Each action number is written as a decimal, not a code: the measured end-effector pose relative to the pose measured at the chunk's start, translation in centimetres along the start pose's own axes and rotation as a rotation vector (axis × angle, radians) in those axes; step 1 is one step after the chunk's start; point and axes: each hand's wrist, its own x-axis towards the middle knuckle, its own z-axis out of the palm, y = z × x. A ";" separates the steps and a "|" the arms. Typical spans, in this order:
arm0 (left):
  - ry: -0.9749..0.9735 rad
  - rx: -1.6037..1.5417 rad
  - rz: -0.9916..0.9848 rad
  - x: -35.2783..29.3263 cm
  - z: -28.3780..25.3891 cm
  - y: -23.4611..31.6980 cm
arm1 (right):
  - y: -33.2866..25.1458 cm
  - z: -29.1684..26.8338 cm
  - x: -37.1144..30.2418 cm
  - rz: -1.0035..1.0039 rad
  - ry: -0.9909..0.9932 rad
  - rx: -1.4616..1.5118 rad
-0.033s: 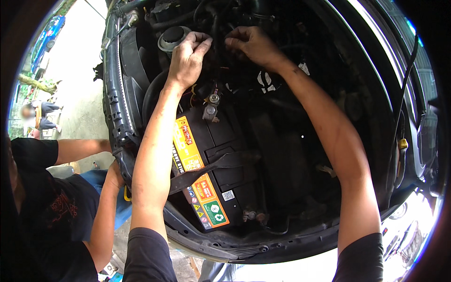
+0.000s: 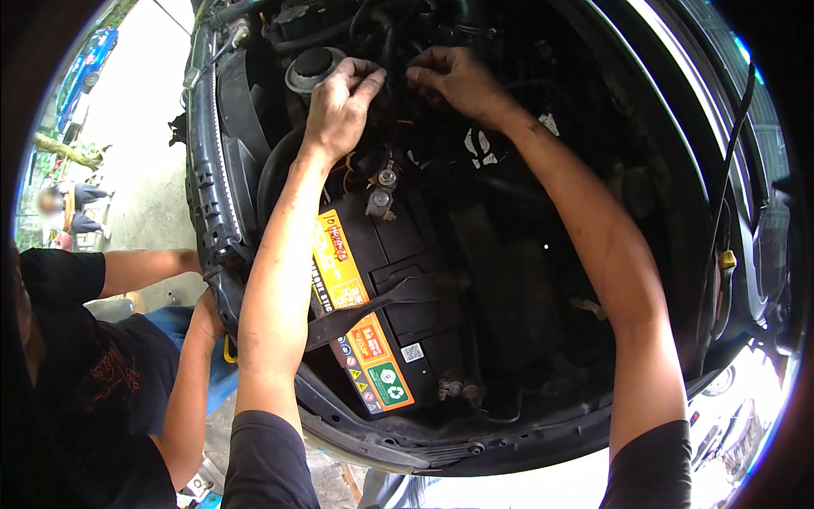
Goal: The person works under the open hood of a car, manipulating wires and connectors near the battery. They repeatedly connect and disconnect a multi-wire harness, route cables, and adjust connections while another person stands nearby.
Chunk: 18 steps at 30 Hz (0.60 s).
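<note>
Both of my arms reach into a car's engine bay. My left hand [image 2: 341, 100] is closed in a pinch, thumb against forefinger, beside a pale reservoir with a black cap [image 2: 314, 62]. Across a small gap, my right hand [image 2: 456, 82] is also pinched, its fingertips turned toward the left ones. Whatever either hand holds is lost in the dark between them, near a dark hose [image 2: 389, 53]. Below the hands lies a car battery [image 2: 407, 310] with a yellow and orange label, a metal terminal clamp [image 2: 381, 200] at its far end and a black strap [image 2: 386, 299] across it.
On the left, a co-worker in a dark shirt [image 2: 110, 373] rests both hands on the front edge of the bay [image 2: 212, 182]. A second terminal [image 2: 455, 389] sits at the battery's near end. A yellow-and-black object [image 2: 726, 261] hangs by the right body edge.
</note>
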 end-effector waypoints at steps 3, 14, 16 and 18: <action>-0.077 0.076 0.080 -0.2 0.3 0.3 | -0.2 -0.1 0.0 -0.023 -0.002 0.041; -0.056 0.090 0.092 -0.3 0.4 0.0 | -0.5 -0.4 -0.3 -0.005 -0.012 0.013; -0.059 0.097 0.084 -0.2 0.4 0.0 | -0.6 -0.4 -0.3 -0.001 -0.012 0.003; -0.063 0.114 0.074 -0.3 0.4 -0.1 | -0.7 -0.4 -0.4 0.001 -0.015 -0.012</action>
